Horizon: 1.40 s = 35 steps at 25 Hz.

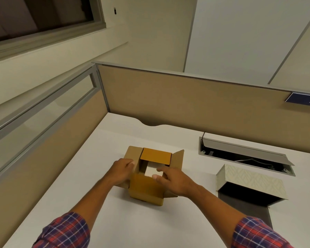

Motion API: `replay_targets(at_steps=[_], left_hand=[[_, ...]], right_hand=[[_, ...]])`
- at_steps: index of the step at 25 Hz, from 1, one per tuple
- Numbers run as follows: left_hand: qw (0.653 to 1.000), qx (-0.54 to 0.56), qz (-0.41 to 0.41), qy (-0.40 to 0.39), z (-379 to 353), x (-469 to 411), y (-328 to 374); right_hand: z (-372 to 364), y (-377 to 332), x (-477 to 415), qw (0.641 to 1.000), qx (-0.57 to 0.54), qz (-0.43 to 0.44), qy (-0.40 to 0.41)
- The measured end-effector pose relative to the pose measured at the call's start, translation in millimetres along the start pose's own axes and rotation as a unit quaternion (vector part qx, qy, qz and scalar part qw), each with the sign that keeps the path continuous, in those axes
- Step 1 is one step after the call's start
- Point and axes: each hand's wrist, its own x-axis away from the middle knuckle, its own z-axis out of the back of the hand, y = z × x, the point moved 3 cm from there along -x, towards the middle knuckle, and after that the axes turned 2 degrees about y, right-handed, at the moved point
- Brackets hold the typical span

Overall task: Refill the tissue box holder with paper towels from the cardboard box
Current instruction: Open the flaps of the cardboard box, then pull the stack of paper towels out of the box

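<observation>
A small brown cardboard box [145, 188] stands on the white desk with its flaps open. A white stack of paper towels [153, 170] shows inside it. My left hand [123, 170] grips the box's left flap and side. My right hand [174, 180] reaches over the opening, thumb and fingers pinched on the near right corner of the towel stack. The tissue box holder [252, 183] lies open at the right, its pale patterned lid tilted up over a dark interior, well apart from both hands.
The white desk [100, 203] is bounded by tan partition panels [195, 102] at the back and left. A recessed cable tray with a raised grey lid [243, 151] sits behind the holder. A blue number plate [306, 99] hangs on the partition.
</observation>
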Motion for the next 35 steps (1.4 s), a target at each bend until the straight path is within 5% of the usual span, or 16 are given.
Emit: replay_targets(at_steps=[2, 6, 11, 22, 29, 32, 35], left_hand=[[0.999, 0.008, 0.002, -0.05, 5, -3, 3], [0.973, -0.109, 0.02, -0.205, 0, 2, -3], [0.958, -0.201, -0.024, -0.204, -18, 9, -17], [0.975, -0.167, -0.041, -0.143, -35, 7, -36], [0.978, -0.154, -0.041, -0.133, -38, 6, -38], [0.961, -0.238, -0.048, -0.129, -34, 8, -26], [0.968, -0.232, -0.089, -0.023, -31, 15, 17]], right_hand=[[-1, -2, -3, 0.999, -0.044, 0.002, -0.02], [-13, 2, -11, 0.99, 0.103, -0.005, -0.099], [-15, 5, -28, 0.932, 0.36, 0.013, -0.043], [2, 51, -89, 0.988, 0.099, -0.116, 0.021], [1, 62, -111, 0.986, 0.093, -0.134, 0.026], [0, 63, -106, 0.988, 0.084, -0.124, 0.028], [-1, 61, -90, 0.99, 0.069, -0.109, 0.049]])
